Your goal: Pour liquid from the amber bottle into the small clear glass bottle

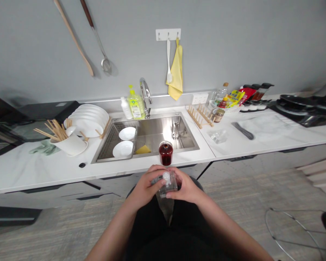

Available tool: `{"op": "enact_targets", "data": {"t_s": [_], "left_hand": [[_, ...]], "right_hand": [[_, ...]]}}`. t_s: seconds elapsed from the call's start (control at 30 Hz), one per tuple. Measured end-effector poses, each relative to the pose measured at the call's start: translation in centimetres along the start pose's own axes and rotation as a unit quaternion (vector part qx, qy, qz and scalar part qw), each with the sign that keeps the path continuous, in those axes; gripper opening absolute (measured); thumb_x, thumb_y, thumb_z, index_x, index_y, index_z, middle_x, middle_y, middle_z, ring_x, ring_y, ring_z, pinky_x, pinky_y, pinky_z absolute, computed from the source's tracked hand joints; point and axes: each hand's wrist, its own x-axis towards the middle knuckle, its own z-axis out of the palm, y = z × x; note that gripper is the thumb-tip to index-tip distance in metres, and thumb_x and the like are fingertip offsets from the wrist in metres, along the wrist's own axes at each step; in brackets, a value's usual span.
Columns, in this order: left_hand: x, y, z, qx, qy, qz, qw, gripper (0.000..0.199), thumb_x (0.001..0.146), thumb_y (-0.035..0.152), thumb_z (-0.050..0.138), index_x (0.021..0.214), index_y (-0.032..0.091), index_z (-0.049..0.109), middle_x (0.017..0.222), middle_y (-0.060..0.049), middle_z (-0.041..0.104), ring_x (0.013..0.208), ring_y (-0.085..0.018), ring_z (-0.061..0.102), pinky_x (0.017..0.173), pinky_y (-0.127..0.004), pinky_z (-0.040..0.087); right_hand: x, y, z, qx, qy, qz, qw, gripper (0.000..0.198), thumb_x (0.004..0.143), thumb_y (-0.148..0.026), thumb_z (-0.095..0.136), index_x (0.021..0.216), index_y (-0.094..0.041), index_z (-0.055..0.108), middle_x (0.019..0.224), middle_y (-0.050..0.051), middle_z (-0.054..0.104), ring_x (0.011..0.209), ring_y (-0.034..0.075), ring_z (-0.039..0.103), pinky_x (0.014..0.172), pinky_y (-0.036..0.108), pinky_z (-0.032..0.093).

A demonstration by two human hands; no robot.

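In front of my body, below the counter's front edge, both hands are around a clear plastic box. A small white piece shows at its top; whether it lies inside or on the box I cannot tell. My left hand grips the box from the left, its thumb by the white piece. My right hand closes on the right side, thumb along the near lower edge. Just beyond my fingers, a dark red bottle with an uncovered neck stands upright on the counter's front edge, before the sink.
The steel sink holds a basket with two white bowls. Left are a chopstick holder and racked plates. Behind stand the faucet and soap bottles. Right are a wooden rack and crumpled clear plastic.
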Motion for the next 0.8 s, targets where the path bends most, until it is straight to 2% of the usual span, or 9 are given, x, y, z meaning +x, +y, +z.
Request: {"op": "enact_targets", "data": {"t_s": [0.1, 0.2, 0.3, 0.4, 0.47, 0.57, 0.63, 0.73, 0.8], "left_hand": [[0.5, -0.5, 1.0, 0.010, 0.074, -0.008, 0.997, 0.018, 0.100, 0.040, 0.087, 0.112, 0.027, 0.085, 0.120, -0.010, 0.079, 0.114, -0.029, 0.076, 0.106, -0.048, 0.061], [0.6, -1.0, 2.3, 0.002, 0.165, -0.042, 0.985, 0.033, 0.084, 0.038, 0.099, 0.099, 0.024, 0.073, 0.106, -0.006, 0.077, 0.100, -0.026, 0.074, 0.095, -0.042, 0.061], [0.3, -1.3, 2.4, -0.073, 0.130, -0.036, 0.988, 0.053, 0.088, 0.041, 0.097, 0.132, 0.024, 0.072, 0.125, -0.011, 0.081, 0.120, -0.031, 0.076, 0.111, -0.048, 0.058], [-0.1, -1.6, 1.6, -0.149, 0.080, -0.027, 0.985, 0.077, 0.098, 0.040, 0.089, 0.167, 0.028, 0.057, 0.146, -0.015, 0.079, 0.150, -0.037, 0.067, 0.131, -0.056, 0.045], [-0.1, -1.8, 1.2, -0.164, 0.086, -0.026, 0.982, 0.073, 0.101, 0.035, 0.088, 0.167, 0.030, 0.057, 0.139, -0.013, 0.082, 0.152, -0.035, 0.066, 0.134, -0.056, 0.042], [0.2, -1.9, 1.2, -0.175, 0.133, -0.003, 0.976, 0.058, 0.101, 0.031, 0.088, 0.155, 0.031, 0.066, 0.123, -0.007, 0.083, 0.137, -0.030, 0.074, 0.128, -0.051, 0.048], [0.4, -1.7, 1.4, -0.175, 0.135, -0.004, 0.975, 0.060, 0.101, 0.032, 0.088, 0.156, 0.032, 0.065, 0.134, -0.008, 0.082, 0.136, -0.030, 0.074, 0.127, -0.050, 0.049], [0.4, -1.0, 1.6, -0.154, 0.087, -0.032, 0.984, 0.071, 0.102, 0.034, 0.087, 0.167, 0.031, 0.059, 0.159, -0.015, 0.074, 0.150, -0.035, 0.069, 0.133, -0.055, 0.044], [0.1, -0.7, 1.5, -0.145, 0.087, -0.039, 0.985, 0.069, 0.103, 0.035, 0.086, 0.167, 0.030, 0.060, 0.157, -0.016, 0.076, 0.153, -0.036, 0.067, 0.136, -0.057, 0.042]], "right_hand": [[0.4, 0.0, 0.2, -0.040, 0.026, -0.016, 0.999, 0.088, 0.074, -0.037, 0.109, 0.150, -0.032, 0.065, 0.139, 0.008, 0.078, 0.118, 0.029, 0.081, 0.103, 0.045, 0.069], [0.8, 0.0, 0.5, -0.100, 0.063, -0.035, 0.992, 0.087, 0.072, -0.034, 0.108, 0.149, -0.031, 0.068, 0.143, 0.010, 0.078, 0.124, 0.032, 0.080, 0.110, 0.048, 0.066], [0.8, 0.1, 0.4, -0.116, 0.077, -0.041, 0.989, 0.084, 0.074, -0.034, 0.106, 0.149, -0.029, 0.068, 0.140, 0.011, 0.079, 0.122, 0.032, 0.080, 0.110, 0.049, 0.066], [0.7, 0.0, -0.2, -0.095, 0.077, -0.039, 0.992, 0.086, 0.078, -0.035, 0.105, 0.154, -0.031, 0.065, 0.148, 0.012, 0.077, 0.129, 0.033, 0.079, 0.113, 0.049, 0.065], [0.8, -0.2, -0.6, -0.086, 0.074, -0.037, 0.993, 0.088, 0.077, -0.034, 0.105, 0.156, -0.032, 0.065, 0.151, 0.012, 0.076, 0.131, 0.034, 0.079, 0.114, 0.049, 0.065], [0.9, -0.7, -0.7, -0.079, 0.080, -0.034, 0.993, 0.084, 0.078, -0.034, 0.105, 0.153, -0.031, 0.067, 0.150, 0.012, 0.077, 0.129, 0.033, 0.080, 0.112, 0.049, 0.066], [1.1, -0.8, -0.6, -0.076, 0.078, -0.037, 0.993, 0.082, 0.079, -0.035, 0.105, 0.151, -0.030, 0.067, 0.149, 0.012, 0.077, 0.127, 0.033, 0.081, 0.110, 0.048, 0.067], [1.1, -1.0, -0.2, -0.076, 0.067, -0.046, 0.994, 0.083, 0.078, -0.034, 0.105, 0.152, -0.030, 0.067, 0.148, 0.012, 0.078, 0.128, 0.033, 0.080, 0.112, 0.049, 0.067], [0.9, -1.1, 0.0, -0.070, 0.074, -0.050, 0.994, 0.084, 0.077, -0.034, 0.106, 0.152, -0.030, 0.067, 0.149, 0.012, 0.077, 0.131, 0.033, 0.080, 0.114, 0.050, 0.066]]}}
